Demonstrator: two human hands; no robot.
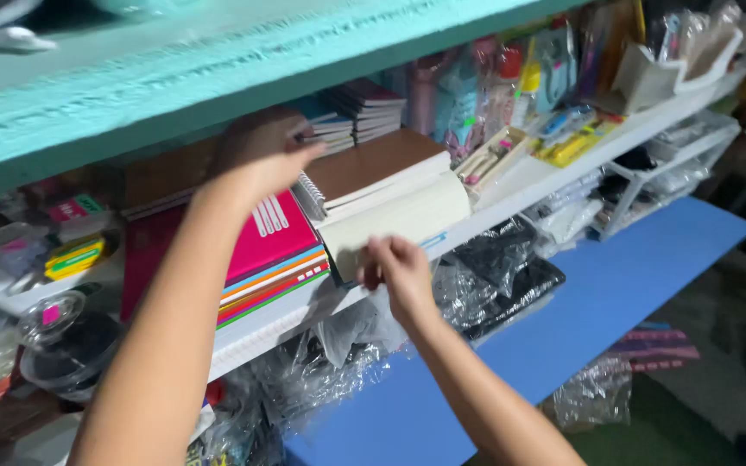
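My left hand reaches under the turquoise shelf, fingertips on the spiral edge of the brown-covered notebook. Just below it, my right hand pinches the front edge of a thick cream-coloured pad that sticks out over the white shelf edge. A stack of pink and multicoloured notebooks lies directly left of both.
More notebook stacks, pens, glue bottles and packets crowd the white shelf to the right. Plastic containers sit at the left. Clear and black plastic bags hang below the shelf over a blue board.
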